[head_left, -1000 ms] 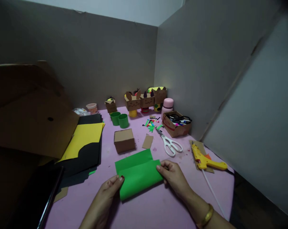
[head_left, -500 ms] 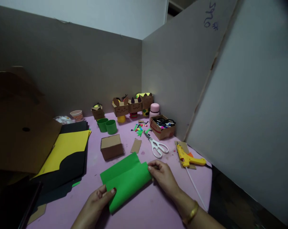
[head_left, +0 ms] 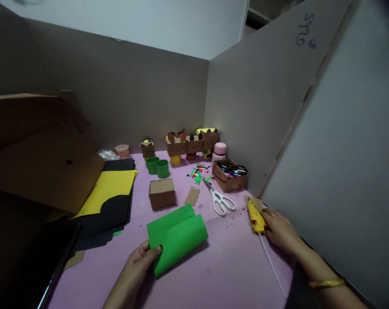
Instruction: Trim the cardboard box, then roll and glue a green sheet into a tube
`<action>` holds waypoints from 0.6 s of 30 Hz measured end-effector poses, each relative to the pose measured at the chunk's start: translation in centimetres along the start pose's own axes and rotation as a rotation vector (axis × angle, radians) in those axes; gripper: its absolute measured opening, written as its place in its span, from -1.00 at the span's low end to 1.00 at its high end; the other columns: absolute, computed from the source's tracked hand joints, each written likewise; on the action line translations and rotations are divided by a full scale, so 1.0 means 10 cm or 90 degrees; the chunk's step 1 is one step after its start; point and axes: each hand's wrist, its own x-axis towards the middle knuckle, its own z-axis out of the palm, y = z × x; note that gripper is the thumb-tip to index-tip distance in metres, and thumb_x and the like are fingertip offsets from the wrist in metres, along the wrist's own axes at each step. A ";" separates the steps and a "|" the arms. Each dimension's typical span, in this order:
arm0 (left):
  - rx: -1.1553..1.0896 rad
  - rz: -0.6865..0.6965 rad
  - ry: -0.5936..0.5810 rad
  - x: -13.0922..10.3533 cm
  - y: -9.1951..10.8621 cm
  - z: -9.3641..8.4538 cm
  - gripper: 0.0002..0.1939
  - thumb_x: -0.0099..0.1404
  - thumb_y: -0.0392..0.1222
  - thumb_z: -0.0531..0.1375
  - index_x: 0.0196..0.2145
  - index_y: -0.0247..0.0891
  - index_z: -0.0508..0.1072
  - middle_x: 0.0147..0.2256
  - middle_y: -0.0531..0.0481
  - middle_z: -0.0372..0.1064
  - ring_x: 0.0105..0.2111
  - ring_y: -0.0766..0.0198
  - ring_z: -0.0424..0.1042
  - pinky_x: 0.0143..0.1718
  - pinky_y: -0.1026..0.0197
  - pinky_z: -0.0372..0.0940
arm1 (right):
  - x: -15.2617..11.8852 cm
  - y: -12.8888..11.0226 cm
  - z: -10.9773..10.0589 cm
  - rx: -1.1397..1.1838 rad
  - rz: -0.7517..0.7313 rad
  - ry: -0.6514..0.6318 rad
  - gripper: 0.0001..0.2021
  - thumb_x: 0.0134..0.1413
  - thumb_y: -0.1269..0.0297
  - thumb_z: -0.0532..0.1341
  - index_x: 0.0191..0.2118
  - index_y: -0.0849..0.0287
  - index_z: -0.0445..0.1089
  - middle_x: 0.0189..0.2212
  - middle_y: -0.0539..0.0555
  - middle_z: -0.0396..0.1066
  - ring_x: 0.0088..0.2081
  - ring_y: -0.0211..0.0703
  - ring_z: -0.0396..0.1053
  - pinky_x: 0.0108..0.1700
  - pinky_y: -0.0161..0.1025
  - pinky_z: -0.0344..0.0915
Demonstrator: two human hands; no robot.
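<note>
My left hand (head_left: 143, 262) pinches the lower left edge of a green paper sheet (head_left: 181, 238), thumb on top. The sheet is curled over on itself, and its right end lies free. At the right, my right hand (head_left: 279, 229) is closed around the handle of a yellow hot glue gun (head_left: 256, 216), hiding most of that handle. The gun rests on a piece of cardboard (head_left: 249, 227), and a long white glue stick (head_left: 271, 264) sticks out of its back end towards me.
White-handled scissors (head_left: 220, 201), a small cardboard box (head_left: 162, 195) and a cardboard piece (head_left: 192, 196) lie beyond the green sheet. Green paper rings (head_left: 162, 169), cardboard animal figures (head_left: 176, 147) and a box of pens (head_left: 229, 177) stand farther back. Yellow paper (head_left: 109, 193) lies left.
My right hand has let go of the green paper and moved right onto the glue gun's handle. My left hand keeps its hold on the paper. The view has shifted left.
</note>
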 end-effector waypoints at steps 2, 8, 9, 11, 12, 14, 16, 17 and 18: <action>0.001 0.020 0.033 -0.04 -0.01 0.03 -0.65 0.03 -0.06 0.33 -0.21 -0.24 0.55 -0.20 -0.08 0.58 -0.18 0.04 0.49 -0.15 0.17 0.30 | 0.02 0.04 0.04 -0.024 -0.022 -0.008 -0.62 -0.12 0.58 0.08 -0.12 0.26 0.39 -0.03 0.29 0.40 -0.03 0.12 0.36 -0.01 -0.02 0.23; 0.004 0.068 0.050 -0.09 -0.06 0.09 -0.67 0.04 -0.05 0.31 -0.23 -0.25 0.55 -0.22 -0.07 0.59 -0.25 0.05 0.51 -0.19 0.17 0.30 | -0.12 0.18 0.02 -0.011 -0.060 0.067 -0.59 -0.01 0.45 0.02 0.00 0.24 0.30 0.03 0.31 0.33 -0.03 0.11 0.38 -0.02 -0.02 0.30; -0.001 0.072 0.046 -0.09 -0.07 0.09 -0.67 0.05 -0.05 0.30 -0.22 -0.25 0.55 -0.22 -0.07 0.59 -0.25 0.06 0.51 -0.20 0.17 0.31 | -0.18 0.17 0.00 0.021 -0.069 0.098 -0.59 0.00 0.43 0.02 0.02 0.21 0.29 0.00 0.28 0.34 -0.06 0.09 0.40 -0.05 -0.02 0.33; -0.008 0.084 0.046 -0.10 -0.08 0.10 -0.66 0.07 -0.06 0.30 -0.21 -0.26 0.54 -0.22 -0.07 0.59 -0.26 0.06 0.51 -0.20 0.16 0.31 | -0.30 0.09 -0.05 0.110 -0.092 0.143 -0.61 0.02 0.35 0.04 0.02 0.17 0.27 -0.08 0.24 0.38 -0.09 0.09 0.40 -0.07 -0.03 0.35; -0.009 0.090 0.048 -0.10 -0.08 0.11 -0.66 0.07 -0.07 0.30 -0.20 -0.26 0.54 -0.22 -0.08 0.59 -0.26 0.06 0.51 -0.20 0.16 0.31 | -0.35 0.02 -0.08 0.161 -0.095 0.157 -0.64 0.03 0.32 0.04 -0.01 0.15 0.28 -0.13 0.21 0.41 -0.12 0.08 0.42 -0.09 -0.04 0.36; -0.012 0.101 0.050 -0.11 -0.09 0.12 -0.65 0.07 -0.08 0.30 -0.19 -0.28 0.53 -0.21 -0.10 0.59 -0.23 0.04 0.51 -0.19 0.14 0.31 | -0.46 -0.21 -0.14 0.266 -0.056 0.136 -0.70 0.07 0.21 0.07 -0.07 0.11 0.32 -0.16 0.18 0.45 -0.16 0.06 0.44 -0.13 -0.09 0.40; -0.020 0.102 0.047 -0.11 -0.11 0.12 -0.64 0.06 -0.07 0.31 -0.19 -0.29 0.53 -0.19 -0.12 0.58 -0.20 0.01 0.50 -0.17 0.12 0.32 | -0.56 -0.50 -0.18 0.360 0.030 0.146 -0.74 0.00 0.10 0.17 -0.21 0.11 0.38 -0.29 0.15 0.50 -0.30 0.04 0.47 -0.25 -0.14 0.44; -0.024 0.102 0.045 -0.11 -0.12 0.11 -0.63 0.06 -0.06 0.31 -0.18 -0.29 0.53 -0.18 -0.13 0.58 -0.18 0.00 0.50 -0.17 0.12 0.32 | -0.61 -0.67 -0.20 0.381 0.017 0.129 -0.73 0.00 0.07 0.19 -0.21 0.10 0.40 -0.26 0.14 0.51 -0.27 0.03 0.48 -0.24 -0.17 0.44; -0.028 0.101 0.042 -0.11 -0.12 0.11 -0.62 0.06 -0.06 0.31 -0.18 -0.30 0.53 -0.17 -0.14 0.57 -0.16 -0.01 0.49 -0.17 0.11 0.32 | -0.67 -0.84 -0.21 0.405 0.001 0.110 -0.72 0.00 0.03 0.18 -0.23 0.09 0.42 -0.26 0.13 0.51 -0.26 0.02 0.48 -0.25 -0.21 0.45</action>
